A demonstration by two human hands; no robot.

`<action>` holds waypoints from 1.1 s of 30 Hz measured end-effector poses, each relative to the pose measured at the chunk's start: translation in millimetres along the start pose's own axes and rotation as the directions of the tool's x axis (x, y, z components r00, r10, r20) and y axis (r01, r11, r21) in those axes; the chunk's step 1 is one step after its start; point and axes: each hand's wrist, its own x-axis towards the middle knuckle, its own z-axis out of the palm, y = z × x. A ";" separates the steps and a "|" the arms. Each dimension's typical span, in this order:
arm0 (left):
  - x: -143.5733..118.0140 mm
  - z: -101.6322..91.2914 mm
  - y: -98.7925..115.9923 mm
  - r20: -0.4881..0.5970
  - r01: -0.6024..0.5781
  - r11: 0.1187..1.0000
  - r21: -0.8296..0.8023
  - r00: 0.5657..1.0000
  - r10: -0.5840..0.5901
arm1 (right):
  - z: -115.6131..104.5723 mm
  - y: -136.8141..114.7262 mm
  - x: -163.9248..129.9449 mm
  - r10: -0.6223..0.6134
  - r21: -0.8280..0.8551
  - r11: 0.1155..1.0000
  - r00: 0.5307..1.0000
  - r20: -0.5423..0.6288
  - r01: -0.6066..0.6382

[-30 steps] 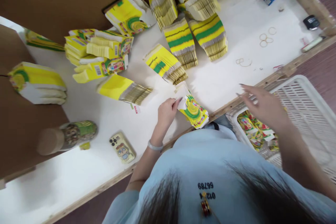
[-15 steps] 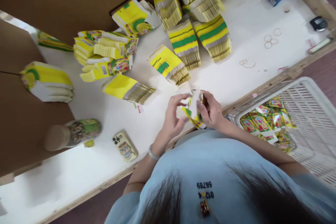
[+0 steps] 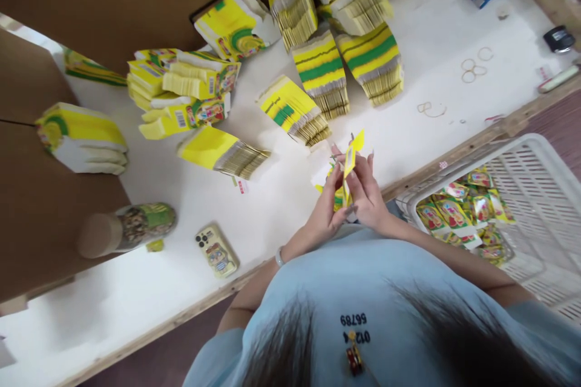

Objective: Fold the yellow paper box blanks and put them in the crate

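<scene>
Between my two hands is a small yellow carton (image 3: 351,158), held up on edge over the table's front edge. My left hand (image 3: 323,208) is closed on its lower left side, fingers partly hidden behind it. On the other side, my right hand (image 3: 368,193) grips the carton with thumb and fingers. Under and behind my left fingers shows a bit of white, yellow and green card; I cannot tell whether it belongs to the same carton. Just beyond the hands lies a fanned stack of flat yellow cartons (image 3: 290,110).
More carton stacks (image 3: 370,63) spread across the back of the white table. Folded cartons (image 3: 181,87) pile at left, near a jar (image 3: 143,227) and a phone (image 3: 216,251). Rubber bands (image 3: 473,71) lie right. A white basket (image 3: 535,163) holding small colourful packs stands below the right edge.
My left hand has moved right and closed in on the carton. The carton has turned, so its narrow yellow side now shows upright between both hands.
</scene>
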 end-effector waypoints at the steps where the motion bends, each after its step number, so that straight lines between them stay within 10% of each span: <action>1: -0.6 -0.8 0.8 -0.029 0.027 1.000 0.008 0.999 -0.027 | -1.9 -0.1 2.0 0.015 0.006 1.000 1.000 -0.015 -0.015; 11: -22.0 0.8 0.7 -0.165 0.313 0.948 -0.063 0.933 -0.320 | 7.7 10.4 -14.7 0.286 0.385 0.904 0.933 -0.220 -0.186; 23: -29.8 -18.2 12.6 0.048 0.334 0.939 -0.078 0.942 -0.332 | -24.4 22.8 -23.5 0.143 0.298 0.942 0.988 0.056 -0.153; 28: -22.4 -8.0 7.8 -0.049 0.300 0.949 -0.091 0.951 -0.305 | -32.7 33.2 -27.5 -0.042 0.052 0.998 0.995 -0.091 0.047; 33: -24.3 -9.9 9.9 -0.035 0.261 0.959 -0.110 0.963 -0.266 | -45.8 42.6 -31.6 -0.312 0.061 0.950 0.931 0.191 0.305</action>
